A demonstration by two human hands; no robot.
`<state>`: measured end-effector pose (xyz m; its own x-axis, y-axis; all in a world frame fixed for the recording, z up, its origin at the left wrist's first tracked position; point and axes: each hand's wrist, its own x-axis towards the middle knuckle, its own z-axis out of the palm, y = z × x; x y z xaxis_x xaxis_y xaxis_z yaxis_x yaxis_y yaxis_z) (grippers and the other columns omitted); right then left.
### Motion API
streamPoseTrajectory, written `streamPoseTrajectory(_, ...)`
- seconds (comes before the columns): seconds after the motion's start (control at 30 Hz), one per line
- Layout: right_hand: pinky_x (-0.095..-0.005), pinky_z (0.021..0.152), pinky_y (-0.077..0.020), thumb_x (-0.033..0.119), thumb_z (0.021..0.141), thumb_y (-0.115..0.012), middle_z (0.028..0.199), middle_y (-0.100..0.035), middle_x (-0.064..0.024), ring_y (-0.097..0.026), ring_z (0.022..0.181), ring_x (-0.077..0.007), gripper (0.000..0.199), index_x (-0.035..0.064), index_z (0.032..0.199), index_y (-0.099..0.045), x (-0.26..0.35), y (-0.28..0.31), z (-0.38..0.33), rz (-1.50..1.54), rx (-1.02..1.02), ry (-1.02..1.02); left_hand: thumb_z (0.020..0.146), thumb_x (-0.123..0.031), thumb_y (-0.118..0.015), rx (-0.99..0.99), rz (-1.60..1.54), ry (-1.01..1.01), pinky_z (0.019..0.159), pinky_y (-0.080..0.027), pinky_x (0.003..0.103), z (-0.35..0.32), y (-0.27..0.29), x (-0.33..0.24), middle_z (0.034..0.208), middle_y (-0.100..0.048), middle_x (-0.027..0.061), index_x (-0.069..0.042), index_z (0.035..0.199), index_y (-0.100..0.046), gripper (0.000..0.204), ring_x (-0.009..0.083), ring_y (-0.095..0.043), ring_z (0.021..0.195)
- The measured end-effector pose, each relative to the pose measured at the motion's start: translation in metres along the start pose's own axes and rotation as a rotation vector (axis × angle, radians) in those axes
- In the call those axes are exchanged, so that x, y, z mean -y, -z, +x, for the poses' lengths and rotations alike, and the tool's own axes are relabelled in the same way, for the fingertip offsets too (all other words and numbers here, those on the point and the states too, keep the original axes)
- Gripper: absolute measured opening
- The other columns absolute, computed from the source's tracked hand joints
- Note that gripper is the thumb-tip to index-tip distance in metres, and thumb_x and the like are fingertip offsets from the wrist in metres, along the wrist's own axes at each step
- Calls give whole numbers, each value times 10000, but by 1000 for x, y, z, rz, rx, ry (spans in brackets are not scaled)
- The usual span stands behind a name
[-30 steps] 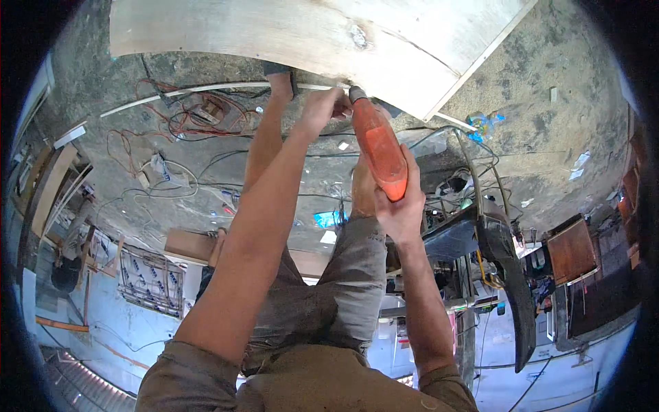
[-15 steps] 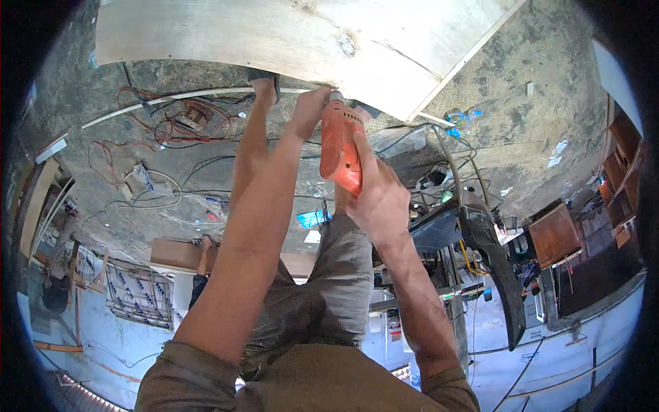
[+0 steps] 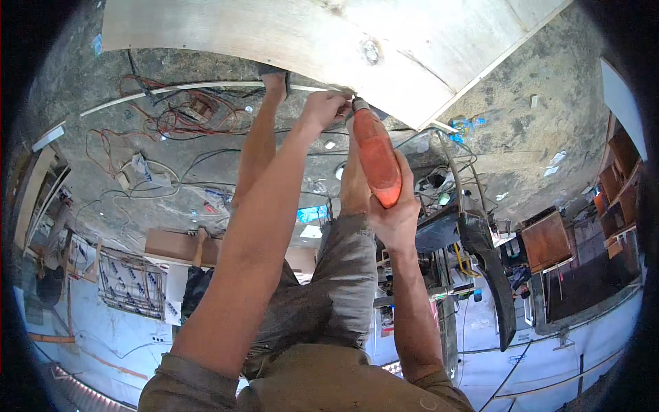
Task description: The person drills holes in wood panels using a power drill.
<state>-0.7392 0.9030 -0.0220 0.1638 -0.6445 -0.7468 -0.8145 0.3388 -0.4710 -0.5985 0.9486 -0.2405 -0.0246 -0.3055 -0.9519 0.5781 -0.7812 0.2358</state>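
Note:
An orange power drill [image 3: 379,154] is in my right hand [image 3: 395,218], whose fingers wrap round its grip. The nose of the drill points at the near edge of a pale plywood panel [image 3: 274,27], close to its right-hand corner. My left hand [image 3: 325,110] is beside the drill's nose, just under the panel edge. Its fingertips are pinched together; whatever they hold is too small to make out. The contact between drill tip and wood cannot be seen clearly.
A thin pale strip [image 3: 206,86] lies on the stained floor beyond coiled orange cable [image 3: 182,120] and black cords. To the right are a black curved seat-like piece [image 3: 484,250] and brown wooden cabinets [image 3: 549,237]. Another person's foot [image 3: 201,235] shows behind.
The drill has swung so its rear lies further right, and its top now faces me. My left hand has shifted right with its fingers pinching. The panel appears slightly higher and further right.

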Motion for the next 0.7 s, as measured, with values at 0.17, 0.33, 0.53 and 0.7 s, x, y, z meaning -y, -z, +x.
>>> streamPoseTrajectory(0.17, -414, 810, -544, 24, 731, -671, 1124, -628, -222, -641, 985, -388, 723, 122, 1386, -381, -13, 5, 4, -1, -37, 65, 871, -129, -544, 40, -53, 18, 566, -474, 261, -1, -14, 3, 785, -652, 82, 56, 898, -668, 224, 132, -593, 646)
streamPoseTrajectory(0.33, -388, 885, -513, -35, 717, -606, 1177, -608, -219, -620, 1081, -326, 714, 65, 1383, -369, -11, 10, 2, 1, 22, -2, 851, -168, -531, -67, -91, 20, 518, -442, 297, 6, -23, 11, 717, -635, 99, 58, 785, -656, 267, 143, -564, 589)
streamPoseTrajectory(0.53, -393, 881, -516, -35, 727, -606, 1174, -607, -224, -621, 1078, -327, 698, 54, 1378, -370, -8, 12, 6, 20, 8, 57, 808, -208, -507, -117, -20, -8, 537, -424, 352, 7, -29, 11, 681, -611, 149, 82, 755, -635, 321, 189, -558, 588)
streamPoseTrajectory(0.7, -377, 909, -494, -32, 736, -610, 1185, -599, -216, -610, 1099, -307, 678, 26, 1369, -373, -12, 9, 3, 81, -32, -25, 804, -209, -475, -184, 92, -9, 575, -454, 383, 2, -37, 4, 720, -635, 187, 82, 783, -646, 339, 221, -577, 610)
